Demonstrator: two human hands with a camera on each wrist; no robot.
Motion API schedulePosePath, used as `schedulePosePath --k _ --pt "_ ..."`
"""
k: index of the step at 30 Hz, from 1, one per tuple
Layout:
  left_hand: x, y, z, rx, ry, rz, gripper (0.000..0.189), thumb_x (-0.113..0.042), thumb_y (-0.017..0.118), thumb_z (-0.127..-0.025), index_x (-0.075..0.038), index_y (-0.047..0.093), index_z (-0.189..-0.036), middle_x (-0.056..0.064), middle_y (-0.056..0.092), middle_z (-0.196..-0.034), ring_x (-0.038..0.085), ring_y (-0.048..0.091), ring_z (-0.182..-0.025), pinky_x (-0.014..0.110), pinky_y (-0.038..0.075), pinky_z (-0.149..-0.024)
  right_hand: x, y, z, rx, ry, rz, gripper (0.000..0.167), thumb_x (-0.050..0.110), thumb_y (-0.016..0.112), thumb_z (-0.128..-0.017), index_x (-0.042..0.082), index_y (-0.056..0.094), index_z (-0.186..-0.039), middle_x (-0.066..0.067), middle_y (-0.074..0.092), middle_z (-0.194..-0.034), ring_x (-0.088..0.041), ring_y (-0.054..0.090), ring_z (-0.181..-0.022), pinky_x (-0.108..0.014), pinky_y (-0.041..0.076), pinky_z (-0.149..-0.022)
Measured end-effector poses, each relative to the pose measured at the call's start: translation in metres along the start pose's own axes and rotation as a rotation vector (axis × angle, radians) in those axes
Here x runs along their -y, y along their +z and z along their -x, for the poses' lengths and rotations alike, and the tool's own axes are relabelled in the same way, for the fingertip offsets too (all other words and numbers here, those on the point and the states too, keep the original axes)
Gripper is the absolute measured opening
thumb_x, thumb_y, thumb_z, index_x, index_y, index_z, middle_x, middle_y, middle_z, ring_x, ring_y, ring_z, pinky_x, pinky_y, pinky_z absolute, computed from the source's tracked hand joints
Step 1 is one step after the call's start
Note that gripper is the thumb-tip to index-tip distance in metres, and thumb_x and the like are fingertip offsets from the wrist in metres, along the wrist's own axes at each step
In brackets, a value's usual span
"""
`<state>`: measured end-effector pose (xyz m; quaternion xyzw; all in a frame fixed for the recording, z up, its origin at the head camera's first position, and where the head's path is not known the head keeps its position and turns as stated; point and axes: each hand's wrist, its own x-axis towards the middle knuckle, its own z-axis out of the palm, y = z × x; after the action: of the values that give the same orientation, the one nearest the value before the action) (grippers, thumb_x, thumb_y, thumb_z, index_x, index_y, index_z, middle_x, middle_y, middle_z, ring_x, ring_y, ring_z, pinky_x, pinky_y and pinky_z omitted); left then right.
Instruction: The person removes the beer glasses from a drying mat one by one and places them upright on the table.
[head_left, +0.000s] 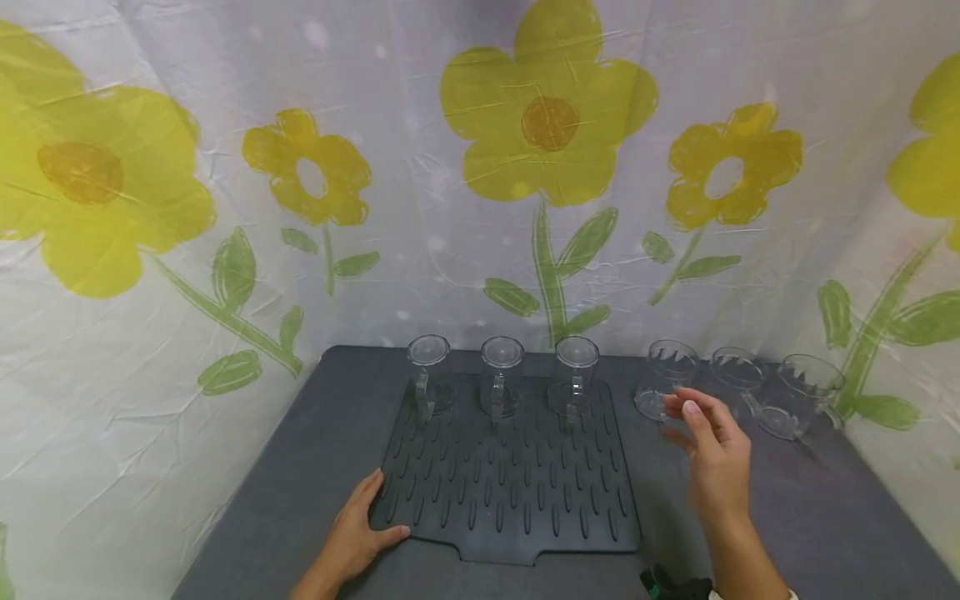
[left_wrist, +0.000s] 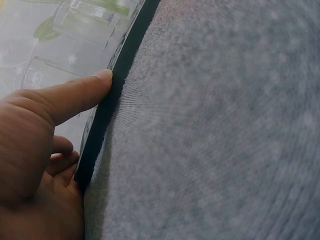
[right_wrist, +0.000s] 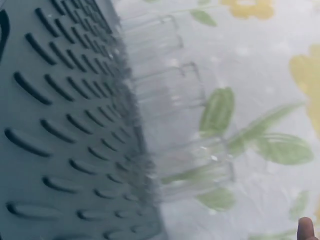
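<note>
Rising beyond the left hand (head_left: 356,533) and right hand (head_left: 716,454), a flowered sheet (head_left: 427,267) backs the dark bench (head_left: 262,508). The ridged mat (head_left: 517,537) touches the left fingers, spread wide from the thumb (left_wrist: 75,97) around its near left corner. Upside down on its far end, beyond those fingers, stand three glass mugs (head_left: 502,353). Three upright mugs (head_left: 787,396) stand beside and beyond the right fingers, bent loosely, apparently holding nothing, though clear glass makes contact uncertain. Only the left wrist view shows the thumb tip meeting the mat's side face.
</note>
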<state>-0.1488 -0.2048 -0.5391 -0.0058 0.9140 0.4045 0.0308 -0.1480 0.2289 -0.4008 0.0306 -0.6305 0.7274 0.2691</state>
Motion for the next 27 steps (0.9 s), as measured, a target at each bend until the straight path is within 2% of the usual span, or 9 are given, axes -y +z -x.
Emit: schedulePosePath --k 4,11,19,27 --pt "0.000 0.001 0.000 0.000 -0.003 -0.003 0.106 -0.035 0.089 -0.067 0.006 0.033 -0.147 0.024 0.029 -0.150 0.047 0.027 -0.135 0.063 0.030 -0.102 -0.015 0.009 -0.003 0.045 0.013 0.061 0.033 0.015 0.050 -0.103 -0.013 0.056 -0.119 -0.010 0.064 -0.103 -0.024 0.058 -0.101 -0.024 0.053 -0.079" --pt "-0.001 0.000 -0.001 -0.003 -0.019 -0.010 0.107 -0.035 0.089 -0.066 0.005 0.033 -0.147 0.025 0.029 -0.150 0.047 0.027 -0.134 0.064 0.031 -0.101 -0.041 0.026 -0.009 0.057 0.054 0.100 0.036 0.022 0.048 -0.104 -0.009 0.056 -0.120 -0.011 0.063 -0.106 -0.022 0.058 -0.102 -0.028 0.053 -0.079" --pt "-0.003 -0.001 -0.002 0.011 -0.041 -0.016 0.109 -0.038 0.089 -0.065 0.005 0.032 -0.147 0.026 0.028 -0.150 0.049 0.027 -0.134 0.065 0.030 -0.101 -0.073 0.041 -0.016 0.015 0.106 0.068 0.044 0.031 0.045 -0.104 -0.008 0.056 -0.120 -0.016 0.062 -0.108 -0.024 0.055 -0.101 -0.032 0.051 -0.077" --pt "-0.001 0.001 -0.003 0.011 -0.049 -0.002 0.109 -0.036 0.090 -0.065 0.005 0.032 -0.147 0.025 0.028 -0.150 0.048 0.026 -0.135 0.064 0.030 -0.101 -0.103 0.049 -0.023 -0.018 0.218 0.077 0.047 0.035 0.048 -0.103 -0.007 0.057 -0.122 -0.017 0.064 -0.108 -0.020 0.055 -0.097 -0.042 0.051 -0.077"
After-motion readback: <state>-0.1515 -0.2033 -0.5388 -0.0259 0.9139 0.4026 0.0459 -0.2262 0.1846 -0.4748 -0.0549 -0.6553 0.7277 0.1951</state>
